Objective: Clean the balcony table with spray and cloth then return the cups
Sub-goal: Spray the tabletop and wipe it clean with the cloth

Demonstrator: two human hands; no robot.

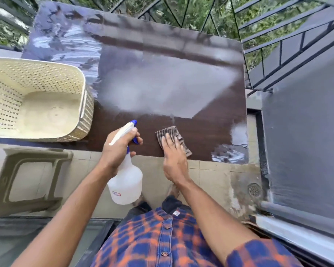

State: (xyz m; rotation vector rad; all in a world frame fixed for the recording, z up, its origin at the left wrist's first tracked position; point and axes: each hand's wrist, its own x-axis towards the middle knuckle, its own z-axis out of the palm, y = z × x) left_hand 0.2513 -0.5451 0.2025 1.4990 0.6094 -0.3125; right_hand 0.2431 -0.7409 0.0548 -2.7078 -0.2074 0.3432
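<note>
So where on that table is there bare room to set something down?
The widest bare patch is the table's middle and far side, between the cream basket and the right edge. The near edge is crowded: the left hand holds the spray bottle there, the right hand presses the cloth.

Both bare forearms reach forward and down, side by side. The left hand [118, 149] curls around the neck of a white plastic spray bottle [126, 182], fingers at its blue trigger. The right hand [174, 157] lies flat, palm down, with straight fingers on a brown striped cloth [167, 132].
</note>
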